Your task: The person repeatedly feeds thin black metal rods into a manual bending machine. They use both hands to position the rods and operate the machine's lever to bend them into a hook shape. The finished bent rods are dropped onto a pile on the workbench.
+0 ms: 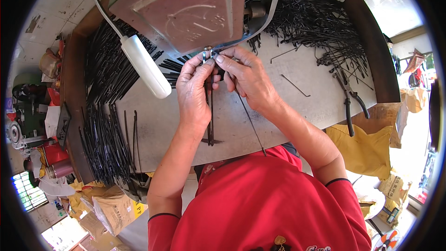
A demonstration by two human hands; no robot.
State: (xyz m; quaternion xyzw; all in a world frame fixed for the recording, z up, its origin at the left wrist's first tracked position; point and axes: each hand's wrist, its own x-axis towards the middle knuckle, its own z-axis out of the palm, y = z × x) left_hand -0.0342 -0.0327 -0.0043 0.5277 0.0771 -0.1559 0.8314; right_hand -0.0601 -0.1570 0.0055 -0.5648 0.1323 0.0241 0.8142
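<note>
My left hand point(194, 90) is closed, with its fingertips pinching narrow black metal bars point(210, 121) that hang down below it. Close beside it, my right hand point(251, 76) pinches the upper end of a thin black metal rod point(249, 123), which slants down toward my red shirt. Both sets of fingertips meet just under the front of a red-brown machine head point(190, 11). Small shiny metal parts point(208, 55) show between the fingers. The exact contact between bars, rod and machine is hidden by my fingers.
Black bars point(107, 144) lie in piles on the metal table point(162, 132) at the left. A tangled heap of thin rods point(320, 28) covers the back right, with pliers point(346, 97) near the right edge. A white lamp point(146, 67) hangs left of my hands.
</note>
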